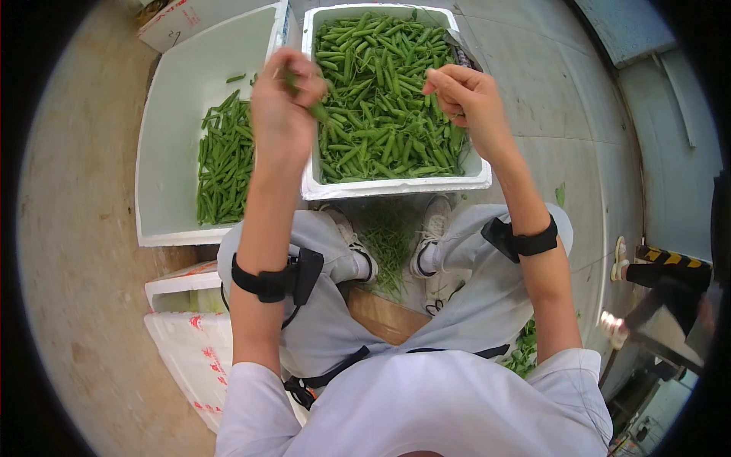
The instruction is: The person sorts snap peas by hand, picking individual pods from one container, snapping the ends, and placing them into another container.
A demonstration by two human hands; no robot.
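Note:
Blurred by motion, my left hand [288,105] is closed around a green pea pod [320,112], over the edge between two white foam boxes. Whether it holds more than one pod is hard to tell. My right hand [465,94] hovers above the right side of the fuller foam box [394,185], thumb pressed to curled fingers, with nothing visible in its grip. Pea pods [382,108], some with stems and tendrils, heap up in that box. Inside the larger foam box [171,143] on the left lies a smaller pile of pods [223,171].
Plant trimmings [388,245] litter the floor between my shoes. Another foam box [188,291] and a printed foam lid [188,348] are at my left. Leafy greens [522,351] lie by my right hip. Another person's leg [657,274] shows at far right.

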